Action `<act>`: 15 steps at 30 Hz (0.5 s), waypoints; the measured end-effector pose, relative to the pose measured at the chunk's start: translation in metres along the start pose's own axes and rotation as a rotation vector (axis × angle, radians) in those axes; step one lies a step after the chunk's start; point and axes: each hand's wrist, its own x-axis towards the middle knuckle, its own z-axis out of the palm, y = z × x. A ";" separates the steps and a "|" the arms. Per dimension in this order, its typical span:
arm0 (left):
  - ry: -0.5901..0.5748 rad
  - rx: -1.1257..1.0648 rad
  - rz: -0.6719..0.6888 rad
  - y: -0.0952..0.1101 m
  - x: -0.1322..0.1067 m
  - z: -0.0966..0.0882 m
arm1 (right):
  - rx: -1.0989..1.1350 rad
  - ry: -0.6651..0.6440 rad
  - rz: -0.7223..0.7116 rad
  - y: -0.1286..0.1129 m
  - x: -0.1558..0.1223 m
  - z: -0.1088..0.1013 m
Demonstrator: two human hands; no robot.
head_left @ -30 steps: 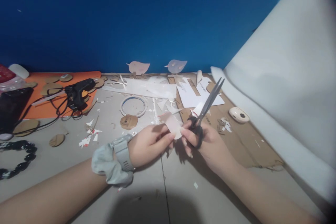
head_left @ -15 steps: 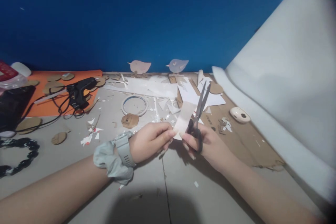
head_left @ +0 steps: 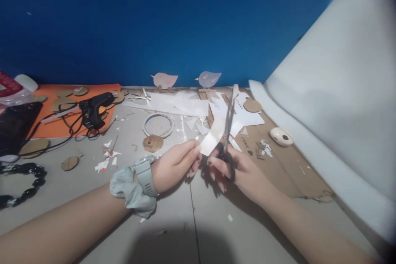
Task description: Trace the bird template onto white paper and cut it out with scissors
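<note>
My left hand (head_left: pixel 175 166) pinches a small pale piece of paper (head_left: pixel 213 137) by its lower end, above the grey table. A grey watch and a pale scrunchie sit on that wrist. My right hand (head_left: pixel 238 169) grips black scissors (head_left: pixel 228 132) by the handles. The blades point up and away, closed together along the paper's right edge. Both hands meet near the middle of the view.
A black glue gun (head_left: pixel 94 107) with cable lies on orange card (head_left: pixel 58 126) at left. A tape ring (head_left: pixel 157 124), cardboard discs and paper scraps lie behind. Two paper birds (head_left: pixel 163 79) stand by the blue wall. A big white sheet (head_left: pixel 334 90) rises at right.
The scissor blades have closed from wide open and swung left to upright. The paper has turned up from lying flat between my hands.
</note>
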 end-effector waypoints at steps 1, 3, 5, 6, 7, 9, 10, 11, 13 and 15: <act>0.043 -0.004 0.003 -0.001 0.000 0.000 | 0.033 -0.058 0.017 0.002 -0.001 -0.001; 0.143 -0.031 0.012 -0.002 0.000 0.000 | 0.093 -0.158 0.035 0.006 -0.002 -0.005; 0.243 -0.082 0.014 -0.004 0.000 0.000 | 0.125 -0.230 0.041 0.010 -0.002 -0.009; 0.282 -0.112 0.014 -0.004 0.000 0.000 | 0.135 -0.258 0.047 0.011 -0.003 -0.010; 0.311 -0.137 0.012 -0.005 0.000 0.001 | 0.141 -0.280 0.059 0.012 -0.003 -0.012; 0.336 -0.171 0.012 -0.006 -0.001 0.002 | 0.132 -0.306 0.099 0.012 -0.004 -0.013; 0.345 -0.183 0.015 -0.006 -0.001 0.002 | 0.122 -0.319 0.121 0.012 -0.005 -0.013; 0.359 -0.199 0.019 -0.007 -0.001 0.003 | 0.110 -0.332 0.138 0.011 -0.005 -0.013; 0.404 -0.241 0.026 -0.008 0.000 0.003 | 0.106 -0.350 0.152 0.010 -0.005 -0.012; 0.476 -0.292 0.036 -0.009 0.002 0.004 | 0.148 -0.321 0.120 0.009 -0.003 -0.012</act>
